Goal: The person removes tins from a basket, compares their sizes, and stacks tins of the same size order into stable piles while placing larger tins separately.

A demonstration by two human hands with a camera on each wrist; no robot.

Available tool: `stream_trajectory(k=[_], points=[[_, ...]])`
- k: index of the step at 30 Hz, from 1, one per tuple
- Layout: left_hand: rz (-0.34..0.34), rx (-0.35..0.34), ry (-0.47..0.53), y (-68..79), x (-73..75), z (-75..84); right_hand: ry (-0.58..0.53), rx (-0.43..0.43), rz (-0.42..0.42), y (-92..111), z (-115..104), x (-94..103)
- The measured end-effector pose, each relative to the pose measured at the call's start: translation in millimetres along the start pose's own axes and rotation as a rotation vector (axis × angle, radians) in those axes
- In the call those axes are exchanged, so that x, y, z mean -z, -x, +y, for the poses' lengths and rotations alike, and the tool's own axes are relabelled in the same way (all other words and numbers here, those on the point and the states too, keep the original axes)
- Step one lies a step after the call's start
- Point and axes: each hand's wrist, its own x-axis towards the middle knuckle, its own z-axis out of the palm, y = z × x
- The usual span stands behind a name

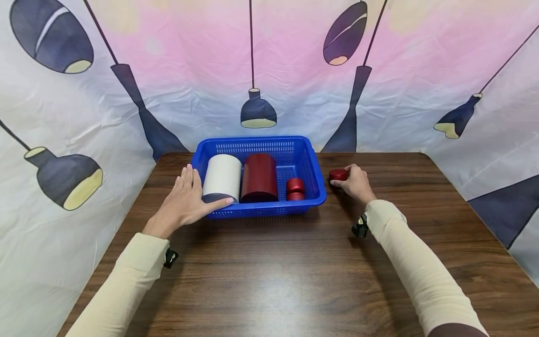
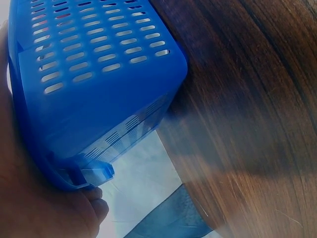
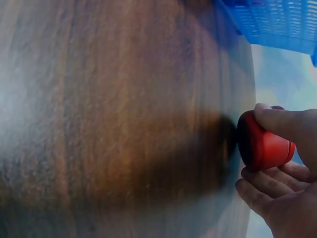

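My left hand [image 1: 181, 201] rests on the left front corner of a blue plastic basket [image 1: 269, 206], fingers straight along its left side and thumb over the front rim. In the left wrist view the slotted basket wall [image 2: 114, 104] fills the upper left. To the right of the basket, my right hand [image 1: 359, 185] pinches a small round red tin [image 1: 338, 174] between thumb and fingers. The right wrist view shows the tin [image 3: 270, 148] close over the table. Inside the basket lie a large white cylinder [image 1: 224, 173], a large dark red cylinder [image 1: 259, 175] and two small red tins [image 1: 295, 184].
The brown wooden table [image 1: 269, 271] extends in front of the basket and to both sides. Behind it hangs a cloth backdrop [image 1: 202, 107] printed with lamps, close to the table's far edge.
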Motion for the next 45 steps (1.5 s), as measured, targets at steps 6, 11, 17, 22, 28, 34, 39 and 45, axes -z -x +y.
stream_trajectory(k=[6,11,17,22,28,34,39,45], points=[[-0.004,-0.004,-0.006,0.0,-0.3,-0.1,-0.007,-0.02,0.008,-1,5,-1.2],[-0.003,-0.004,-0.005,-0.7,-0.4,-0.5,0.0,-0.019,0.019,1,6,-0.5],[-0.001,-0.005,-0.002,-0.6,-0.8,-0.7,0.016,-0.018,0.034,2,10,-1.2],[-0.004,-0.003,-0.001,0.1,-0.8,-0.7,0.02,-0.013,0.045,3,13,-2.5],[-0.008,-0.003,0.0,-0.7,-0.7,-1.4,0.017,-0.01,0.064,2,15,-3.0],[-0.012,-0.003,0.001,-2.1,-1.5,-1.8,0.025,-0.015,0.053,3,15,0.7],[-0.016,-0.004,0.001,-2.5,-1.9,-1.6,0.055,0.009,-0.013,6,9,14.7],[-0.017,-0.005,-0.001,-2.5,-0.7,-1.4,0.108,0.069,-0.066,8,-13,38.1]])
